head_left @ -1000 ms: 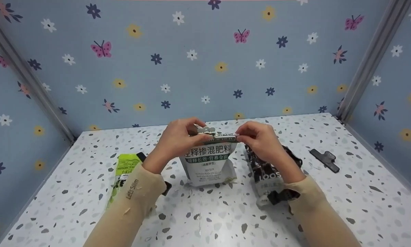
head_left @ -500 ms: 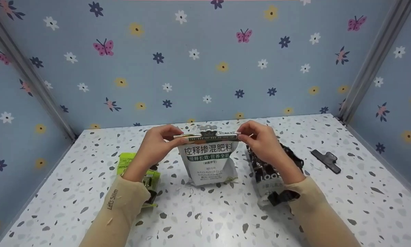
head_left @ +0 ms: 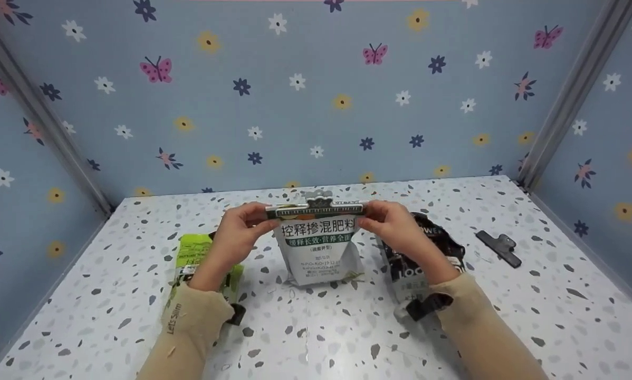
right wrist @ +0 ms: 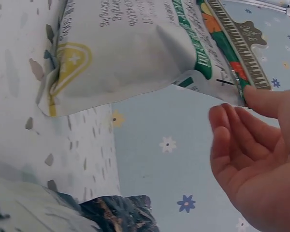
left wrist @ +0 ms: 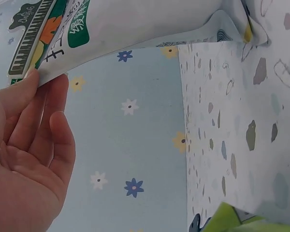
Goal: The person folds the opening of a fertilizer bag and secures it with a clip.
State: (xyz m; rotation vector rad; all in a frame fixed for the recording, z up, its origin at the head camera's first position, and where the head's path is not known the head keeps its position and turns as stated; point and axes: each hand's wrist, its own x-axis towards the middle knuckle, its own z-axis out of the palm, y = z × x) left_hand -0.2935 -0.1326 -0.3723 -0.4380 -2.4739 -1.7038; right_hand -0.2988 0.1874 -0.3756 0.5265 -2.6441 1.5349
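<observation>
On the speckled table, a white bag is standing upright, showing black Chinese lettering, a green band and patches of orange near its top; the left grip and right grip, in narrow pinches, are holding its upper corners; a dark clip, striped like piano keys, is spanning the bag's top edge

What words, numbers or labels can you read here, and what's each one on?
"控释掺混肥料": white bag.
"缓释长效·营养全": its green band, end unclear.
"mg/kg": its small print, otherwise blurred.
"OWER": black bag; rest unclear.
"Lets Slim": left sleeve.
Keyboard clip, green bag: lettering too small or blurred.
</observation>
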